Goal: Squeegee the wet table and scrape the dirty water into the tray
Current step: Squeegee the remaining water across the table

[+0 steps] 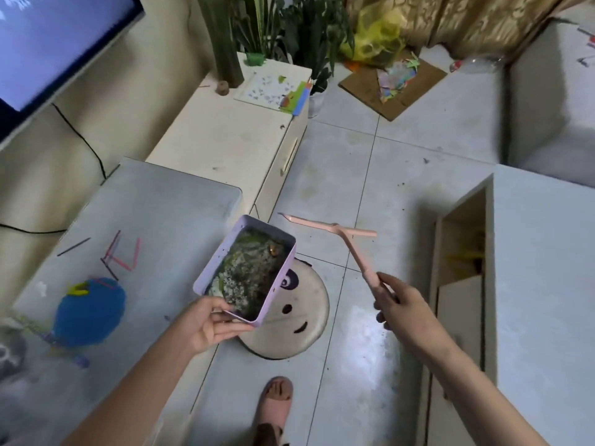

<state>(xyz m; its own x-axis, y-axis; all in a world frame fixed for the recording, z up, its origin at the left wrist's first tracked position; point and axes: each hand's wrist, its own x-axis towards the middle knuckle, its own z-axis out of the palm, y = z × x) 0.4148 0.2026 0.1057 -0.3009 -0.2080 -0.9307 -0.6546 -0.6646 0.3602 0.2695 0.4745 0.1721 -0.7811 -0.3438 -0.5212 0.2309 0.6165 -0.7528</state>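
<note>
1. Tray (216, 259), lilac and rectangular, is held up in the air, tilted, off the right edge of the table; dark greenish muck with pale bits fills it.
2. The left hand (206, 326) pinches the tray's near end, thumb on the rim and fingers curled beneath.
3. The right hand (399, 307) is wrapped round the end of the pink squeegee's (346, 243) handle; its blade hangs in the air over the floor tiles, just right of the tray and apart from it.
4. A foot in a pink sandal (277, 400) stands on the floor at the near edge.
5. Under the tray sits a round stool (299, 313) with a panda face.
6. At the left, the table (154, 220) carries a blue fluffy thing (90, 310) and some coloured sticks (120, 257).
7. Beyond it stands a cream cabinet (231, 136), with a television (58, 43) on the wall and plants (289, 27) farther back.
</note>
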